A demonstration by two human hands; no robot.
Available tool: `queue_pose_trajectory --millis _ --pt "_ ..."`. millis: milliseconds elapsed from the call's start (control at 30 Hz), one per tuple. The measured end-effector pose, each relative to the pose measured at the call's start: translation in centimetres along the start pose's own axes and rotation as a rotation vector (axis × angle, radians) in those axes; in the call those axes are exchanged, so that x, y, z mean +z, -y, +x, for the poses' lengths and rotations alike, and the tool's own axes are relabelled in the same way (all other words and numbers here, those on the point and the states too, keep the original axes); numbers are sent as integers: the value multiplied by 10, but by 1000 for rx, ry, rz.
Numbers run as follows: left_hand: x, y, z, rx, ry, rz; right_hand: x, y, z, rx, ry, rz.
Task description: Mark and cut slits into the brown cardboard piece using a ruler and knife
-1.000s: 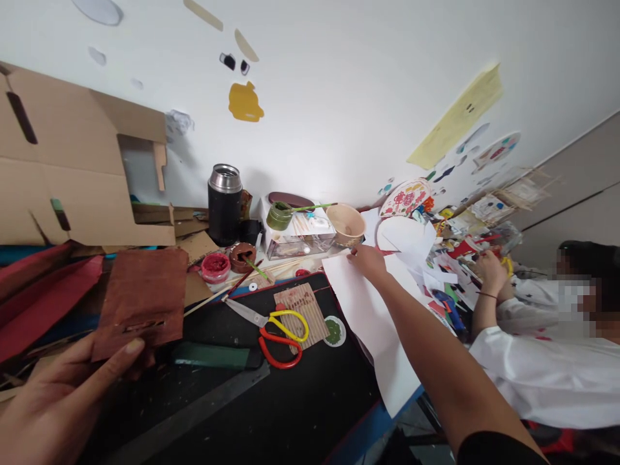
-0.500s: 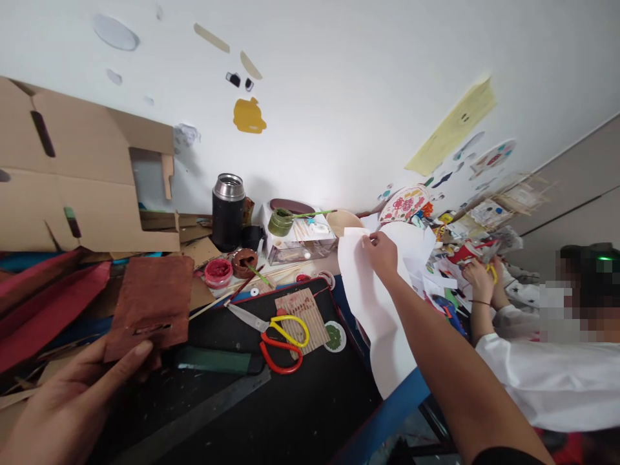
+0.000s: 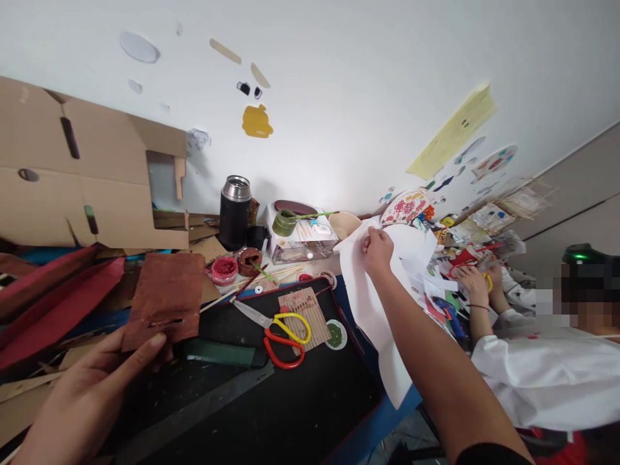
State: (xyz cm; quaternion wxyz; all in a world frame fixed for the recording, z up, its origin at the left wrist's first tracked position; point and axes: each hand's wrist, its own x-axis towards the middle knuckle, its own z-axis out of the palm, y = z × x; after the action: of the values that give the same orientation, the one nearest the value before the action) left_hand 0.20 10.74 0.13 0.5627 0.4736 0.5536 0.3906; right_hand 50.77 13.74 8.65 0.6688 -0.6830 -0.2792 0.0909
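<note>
My left hand point(image 3: 92, 381) pinches a reddish-brown painted piece of cardboard point(image 3: 167, 290) by its lower edge; a narrow slit runs across the piece just above my thumb. Out to the right, my right hand point(image 3: 378, 250) is closed on the upper part of a large white sheet of paper point(image 3: 358, 278), which hangs down in folds past the table's edge. Between the hands, scissors point(image 3: 281, 328) with one yellow and one red handle lie on the black mat point(image 3: 310, 400). Their handles rest partly on a striped corrugated piece point(image 3: 310, 310).
A black thermos point(image 3: 235, 216) stands at the back by paint jars point(image 3: 225, 271) and a clear box point(image 3: 300, 250). A green-handled cutter point(image 3: 220, 353) and a ruler point(image 3: 198, 413) lie on the mat. Cut cardboard point(image 3: 111, 194) leans left. A co-worker's hands point(image 3: 475, 284) are at the right.
The paper's upper edge has shifted left and tilted, and my right fingers have closed further on it. The brown piece stays in my left hand. The view has turned slightly left.
</note>
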Motion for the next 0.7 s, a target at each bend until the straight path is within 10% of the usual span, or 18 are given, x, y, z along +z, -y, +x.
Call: queue_pose_trajectory --millis 700 --pt "2 -16 -7 -27 46 -39 35 67 -44 -96 253 143"
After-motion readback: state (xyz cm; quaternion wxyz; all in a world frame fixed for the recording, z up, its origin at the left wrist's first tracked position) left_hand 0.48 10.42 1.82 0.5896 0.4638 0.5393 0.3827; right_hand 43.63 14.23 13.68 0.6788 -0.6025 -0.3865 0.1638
